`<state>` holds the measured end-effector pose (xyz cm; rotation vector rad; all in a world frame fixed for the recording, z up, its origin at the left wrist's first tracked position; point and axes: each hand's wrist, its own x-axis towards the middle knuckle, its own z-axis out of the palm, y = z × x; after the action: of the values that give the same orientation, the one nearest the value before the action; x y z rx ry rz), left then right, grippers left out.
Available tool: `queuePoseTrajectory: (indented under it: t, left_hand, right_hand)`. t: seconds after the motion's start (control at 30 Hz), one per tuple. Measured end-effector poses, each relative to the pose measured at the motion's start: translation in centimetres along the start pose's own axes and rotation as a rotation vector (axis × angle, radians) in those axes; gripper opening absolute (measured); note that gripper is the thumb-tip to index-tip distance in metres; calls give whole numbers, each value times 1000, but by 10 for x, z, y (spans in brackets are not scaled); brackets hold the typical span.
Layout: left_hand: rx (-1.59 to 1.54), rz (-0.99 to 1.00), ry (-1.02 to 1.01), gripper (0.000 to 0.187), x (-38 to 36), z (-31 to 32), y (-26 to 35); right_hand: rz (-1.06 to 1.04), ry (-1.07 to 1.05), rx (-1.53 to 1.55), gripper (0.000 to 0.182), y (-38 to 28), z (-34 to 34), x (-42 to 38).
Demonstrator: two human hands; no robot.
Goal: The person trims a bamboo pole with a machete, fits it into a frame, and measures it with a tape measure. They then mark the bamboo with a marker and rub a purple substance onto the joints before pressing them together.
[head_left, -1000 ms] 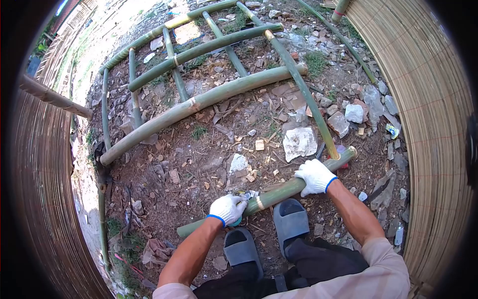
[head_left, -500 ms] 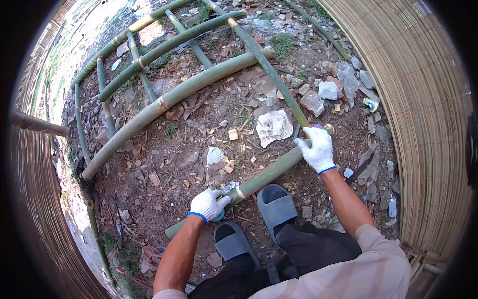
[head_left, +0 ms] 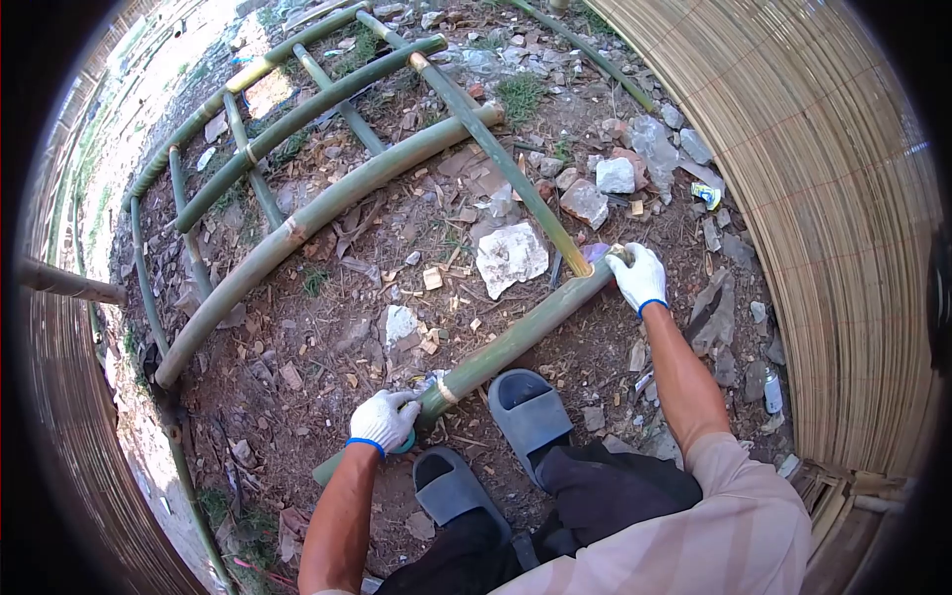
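Note:
A thick green bamboo pole (head_left: 516,332) lies slantwise in front of my feet. My left hand (head_left: 385,418), in a white knit glove with a blue cuff, is closed around its near left part. Something teal, mostly hidden, shows under that hand. At the pole's far right end, my right hand (head_left: 640,276), gloved alike, is closed over the tip. Just left of it, the yellowish end of a thin bamboo crosspiece (head_left: 531,193) meets the pole's upper side at a cut notch. That crosspiece runs up to a bamboo frame (head_left: 342,188) of thick rails and thinner rungs.
White stones (head_left: 513,260) and wood chips lie scattered over the dirt. A slatted bamboo screen (head_left: 793,198) stands along the right side. My grey sandals (head_left: 531,412) are close to the pole. A can (head_left: 772,390) lies by the screen.
My right hand has let go of the thin crosspiece's end and moved onto the thick pole's tip. The left hand stays on the pole. The view has shifted slightly.

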<state>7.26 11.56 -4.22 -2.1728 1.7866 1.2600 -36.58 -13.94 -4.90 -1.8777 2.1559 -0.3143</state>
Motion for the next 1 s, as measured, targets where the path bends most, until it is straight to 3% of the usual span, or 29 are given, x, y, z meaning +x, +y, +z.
queuePoseTrajectory:
  t: [0.27,1.0]
  left_hand:
    - [-52,-44,-98,43,0,-15,4]
    - [-99,-171,-82,48,7,-7,-8]
  right_hand:
    - [-41,-31,4,57,4,1,-3]
    - [-12,-23,-19,58,1,2,-3]
